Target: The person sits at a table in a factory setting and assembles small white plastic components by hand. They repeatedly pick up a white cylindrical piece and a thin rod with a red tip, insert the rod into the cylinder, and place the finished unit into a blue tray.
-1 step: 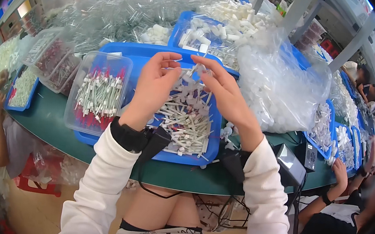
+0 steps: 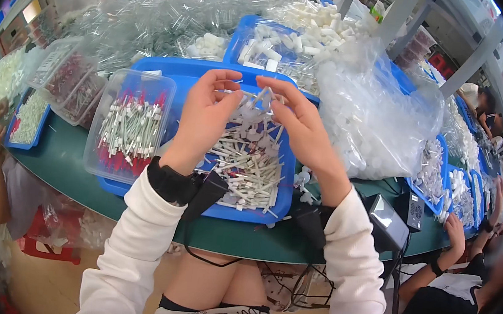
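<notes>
Both my hands are raised over the blue tray, close together with a small gap between their fingertips. My left hand is curled, thumb against fingers; a tiny pale tip shows there, but what it belongs to is hidden. My right hand pinches a small translucent plastic piece between thumb and fingers. Below them, many thin white sticks lie loose in the tray, some with pink ends, mixed with translucent caps. On the tray's left side stands a clear plastic box filled with white-and-pink sticks.
A large clear bag of whitish parts bulges at the right. Behind lie a heap of clear plastic tubes and another blue tray with white cylinders. A black-and-silver device sits near the table edge. Co-workers' hands work at both sides.
The translucent piece in my right fingers has tilted, and a thin pale end that stuck up above those fingers no longer shows. The left hand has hardly moved. The view shifts slightly.
</notes>
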The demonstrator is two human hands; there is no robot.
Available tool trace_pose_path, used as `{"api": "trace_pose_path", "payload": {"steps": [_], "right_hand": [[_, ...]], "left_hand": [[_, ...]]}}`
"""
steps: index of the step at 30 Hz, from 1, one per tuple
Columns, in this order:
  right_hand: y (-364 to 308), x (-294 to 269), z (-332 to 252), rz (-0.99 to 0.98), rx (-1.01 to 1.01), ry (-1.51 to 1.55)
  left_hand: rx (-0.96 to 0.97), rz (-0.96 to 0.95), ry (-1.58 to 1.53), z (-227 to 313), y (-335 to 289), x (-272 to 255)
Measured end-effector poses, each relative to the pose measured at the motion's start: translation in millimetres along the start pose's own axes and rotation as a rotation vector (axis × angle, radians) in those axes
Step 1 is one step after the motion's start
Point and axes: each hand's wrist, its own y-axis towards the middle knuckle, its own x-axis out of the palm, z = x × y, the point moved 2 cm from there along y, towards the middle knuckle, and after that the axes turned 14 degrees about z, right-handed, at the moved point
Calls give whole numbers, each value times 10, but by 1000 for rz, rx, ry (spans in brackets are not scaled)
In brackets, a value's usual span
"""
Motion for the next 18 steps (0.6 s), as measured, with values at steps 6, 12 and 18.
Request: {"api": "trace_pose_path", "payload": {"steps": [6,12,18], "right_hand": [[-145,44,-17,314,-56,22],[-176,-42,7,444,-181,75],[-205,-37,-36,466,-109,361]], "left_hand": [[26,-53,-150,-45,-12,53],[12,-226,-170,-84,-132,166],[84,-320,-123,-78,-186,226]]}}
